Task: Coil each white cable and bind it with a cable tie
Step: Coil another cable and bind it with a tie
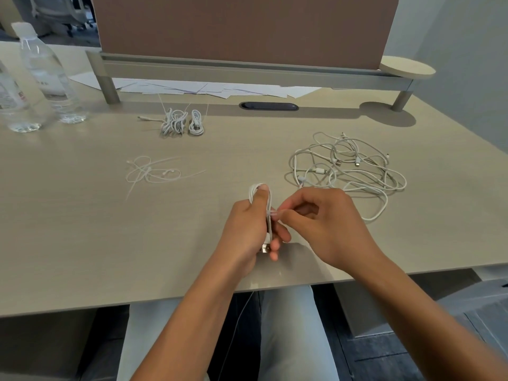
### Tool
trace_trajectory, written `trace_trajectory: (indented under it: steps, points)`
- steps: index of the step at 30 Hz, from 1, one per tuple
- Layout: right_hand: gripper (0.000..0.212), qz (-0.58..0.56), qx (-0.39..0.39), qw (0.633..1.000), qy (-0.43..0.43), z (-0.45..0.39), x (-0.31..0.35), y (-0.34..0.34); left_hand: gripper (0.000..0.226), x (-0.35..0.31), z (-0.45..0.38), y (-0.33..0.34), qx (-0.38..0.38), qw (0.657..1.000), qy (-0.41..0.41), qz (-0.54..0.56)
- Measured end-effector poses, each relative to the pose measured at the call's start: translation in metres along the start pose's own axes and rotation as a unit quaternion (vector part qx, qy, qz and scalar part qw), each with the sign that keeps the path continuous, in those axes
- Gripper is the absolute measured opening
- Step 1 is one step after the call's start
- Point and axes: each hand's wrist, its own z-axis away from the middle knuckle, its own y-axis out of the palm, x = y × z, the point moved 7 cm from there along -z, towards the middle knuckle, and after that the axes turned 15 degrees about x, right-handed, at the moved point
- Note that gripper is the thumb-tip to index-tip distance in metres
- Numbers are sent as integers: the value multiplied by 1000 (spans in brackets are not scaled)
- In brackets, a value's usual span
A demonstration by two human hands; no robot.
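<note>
Pale wood-grain desk [82, 229], with a loose tangle of white cables [346, 166] toward its right edge. Two tied white cable bundles [182, 122] sit by the back edge. Near the front edge, left hand [247, 229] grips a coiled white cable [268, 204]; right hand [324, 224] pinches the thin translucent cable tie [275, 213] wrapped around it.

I see both forearms reaching forward, bare, converging toward the middle. My left hand [247, 229] is closed in a fist-like grip, thumb laid straight up along the top, fingers [276, 244] curled round from the far side with their tips showing beneath the thumb. My right hand [321, 224] sits just beside those fingertips, wrist bent inward, its thumb and forefinger pinched together at the tips, the other 3 fingers loosely curled.
</note>
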Motion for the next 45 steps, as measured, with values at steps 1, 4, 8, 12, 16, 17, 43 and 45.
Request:
trace_trajectory:
  steps: [1, 4, 8, 12, 16, 17, 43, 45]
  points:
    - [13, 5, -3, 1000, 1, 0, 1, -1, 66, 0, 0, -1, 0, 1000, -2, -2]
    - [12, 24, -15, 999, 21, -4, -1, -5, 65, 4, -2, -3, 1, 1000, -21, -11]
    - [9, 8, -21, 998, 59, -14, -10, -10, 59, 3, 0, -8, 21, 998, -49, 16]
    - [5, -136, -26, 985, 100, -21, -34, -14, 61, 5, 2, -30, -24, 1000, -19, 5]
    - [7, -200, -50, 971, 123, -24, -48, -12, 34, -23, 32, -34, -200, 915, 187, -296]
    - [7, -209, -50, 969, 125, -24, -49, -10, 26, -31, 40, -23, -208, 883, 234, -350]
    - [7, -252, 25, 951, 177, -19, -57, -2, 13, -9, 16, 2, -111, 825, 228, -505]
    - [8, -247, 29, 952, 176, -19, -56, -3, 12, -12, 15, 2, -113, 818, 231, -514]
